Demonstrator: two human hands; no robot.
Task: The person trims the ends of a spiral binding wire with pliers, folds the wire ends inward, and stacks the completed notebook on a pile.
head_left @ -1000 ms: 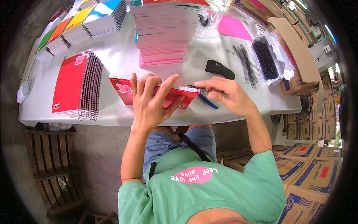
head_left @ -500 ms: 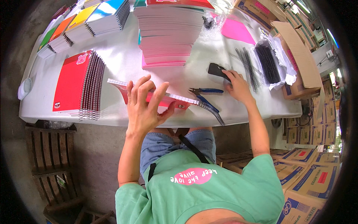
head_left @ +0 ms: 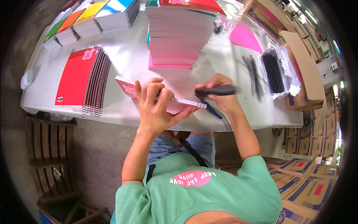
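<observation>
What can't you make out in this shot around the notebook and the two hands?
Head view:
- Black tool in the right hand: motion-blurred, its kind unclear.
- Red notebook: cover mostly hidden by the left hand.
- Blue spiral coil: the end by the notebook hidden under the right hand.

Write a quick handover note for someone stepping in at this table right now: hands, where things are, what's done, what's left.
Left hand holds the red-cover notebook tilted at the table's near edge.
Right hand grips a dark tool at the notebook's end, where a blue spiral coil sticks out.
Done: bound red notebooks stacked on the left.
Left: the coil end looks unfinished; a tall unbound stack and loose black coils wait on the right.
</observation>
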